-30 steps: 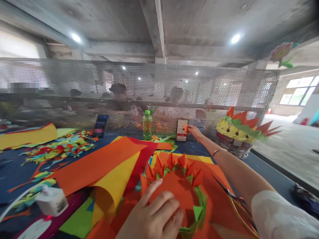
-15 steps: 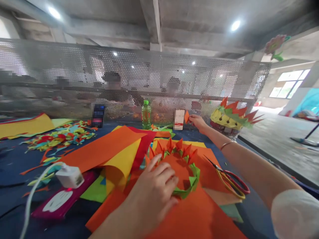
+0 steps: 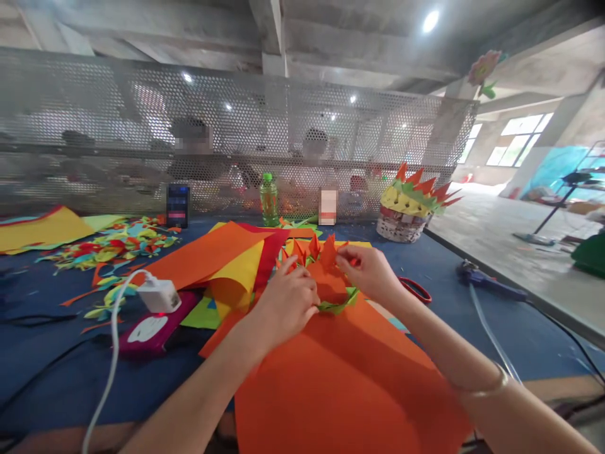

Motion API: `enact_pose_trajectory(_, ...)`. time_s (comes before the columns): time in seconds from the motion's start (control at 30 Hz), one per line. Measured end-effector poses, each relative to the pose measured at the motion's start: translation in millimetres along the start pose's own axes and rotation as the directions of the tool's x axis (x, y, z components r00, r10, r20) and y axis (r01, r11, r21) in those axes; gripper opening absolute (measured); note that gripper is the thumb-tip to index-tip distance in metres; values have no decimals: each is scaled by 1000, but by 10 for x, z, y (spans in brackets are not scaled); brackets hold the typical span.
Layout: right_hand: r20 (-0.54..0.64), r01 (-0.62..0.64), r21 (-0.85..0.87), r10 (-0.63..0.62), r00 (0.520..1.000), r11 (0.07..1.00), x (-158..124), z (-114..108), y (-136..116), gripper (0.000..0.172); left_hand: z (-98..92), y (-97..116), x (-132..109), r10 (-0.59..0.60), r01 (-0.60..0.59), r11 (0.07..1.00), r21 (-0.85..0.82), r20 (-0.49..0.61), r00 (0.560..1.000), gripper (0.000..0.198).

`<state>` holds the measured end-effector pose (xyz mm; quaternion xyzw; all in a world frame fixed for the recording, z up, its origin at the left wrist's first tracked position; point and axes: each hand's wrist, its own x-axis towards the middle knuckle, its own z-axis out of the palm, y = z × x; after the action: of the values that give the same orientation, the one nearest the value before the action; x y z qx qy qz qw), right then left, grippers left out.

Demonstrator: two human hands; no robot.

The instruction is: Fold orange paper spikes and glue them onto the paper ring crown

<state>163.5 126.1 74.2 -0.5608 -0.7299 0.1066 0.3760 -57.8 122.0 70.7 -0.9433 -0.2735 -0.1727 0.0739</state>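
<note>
A ring of folded orange and green paper points lies on a big orange sheet on the blue table. My left hand grips the near left side of the ring, fingers curled on it. My right hand pinches a small orange folded piece against the ring's far right side. Both hands meet over the ring.
Orange, yellow and red sheets lie to the left, with a white charger on a magenta device. Red scissors sit right of my hand, a glue gun further right. A green bottle, a paper-rimmed basket and a perforated metal screen stand behind.
My right hand came back from the far edge by the screen with the small orange piece to the ring. My left hand shifted from lying flat to gripping the ring. The view dropped lower.
</note>
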Motion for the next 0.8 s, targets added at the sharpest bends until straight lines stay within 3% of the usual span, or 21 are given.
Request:
enact_pose_trajectory(0.13, 25, 60, -78, -58, 998, 995, -291, 109, 59, 25, -25, 0, -14, 6, -6, 1000, 29, -9, 1000, 10)
enact_pose_trajectory(0.3, 53, 141, -53, -138, 989, 989, -341, 149, 122, 25, 6, 38, -18, -5, 8, 994, 106, -29, 1000, 11)
enact_pose_trajectory(0.43, 11, 84, 11, -84, 996, 996, -365, 172, 182, 27, 72, 102, -7, 9, -1, 984, 176, -43, 999, 5)
enact_pose_trajectory(0.6, 8, 20, 78, -21, 1000, 997, -419, 175, 233, 31, 113, 139, -1, 60, -59, 977, 205, 2, 998, 17)
enact_pose_trajectory(0.8, -44, 11, 10, -10, 999, 1000, -632, 78, 56, 25, -82, 198, -69, 99, -102, 979, 174, 27, 995, 23)
